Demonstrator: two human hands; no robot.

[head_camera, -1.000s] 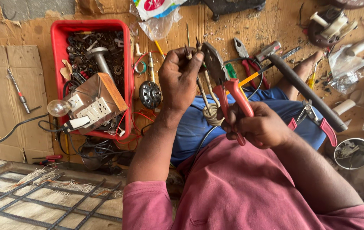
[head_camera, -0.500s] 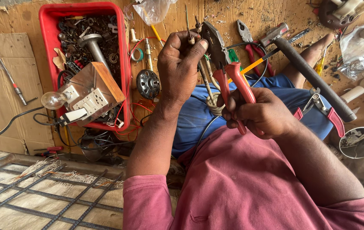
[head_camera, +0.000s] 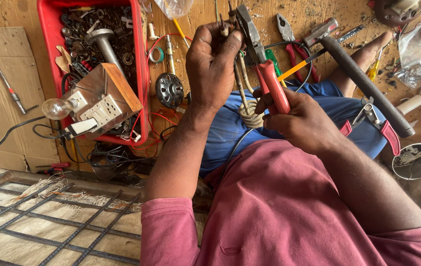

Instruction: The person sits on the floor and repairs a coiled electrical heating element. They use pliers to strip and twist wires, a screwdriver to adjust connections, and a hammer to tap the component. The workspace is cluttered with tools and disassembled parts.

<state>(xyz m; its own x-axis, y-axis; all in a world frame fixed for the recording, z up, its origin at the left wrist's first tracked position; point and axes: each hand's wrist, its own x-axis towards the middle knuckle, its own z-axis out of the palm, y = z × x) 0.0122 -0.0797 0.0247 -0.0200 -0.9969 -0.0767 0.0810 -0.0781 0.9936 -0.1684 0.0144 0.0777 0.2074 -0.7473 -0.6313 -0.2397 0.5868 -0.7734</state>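
My left hand is raised over my lap, its fingers pinched on the upper ends of pale stiff wires. These wires run down to a small coiled spring-like winding above my blue trousers. My right hand grips the red handles of a pair of pliers. The dark jaws of the pliers reach up beside the wire ends at my left fingertips. A thin dark cable hangs from the coil toward my maroon shirt.
A red tray of metal scrap holds a wooden switch board with a bulb. Loose wires, a round metal motor part, other pliers, a long black bar and cutters lie on the wooden surface. A metal grate sits at lower left.
The view has drawn closer and shifted, so the tray and tools sit higher in frame. Both hands stay together on the wires and pliers, the left hand slightly higher.
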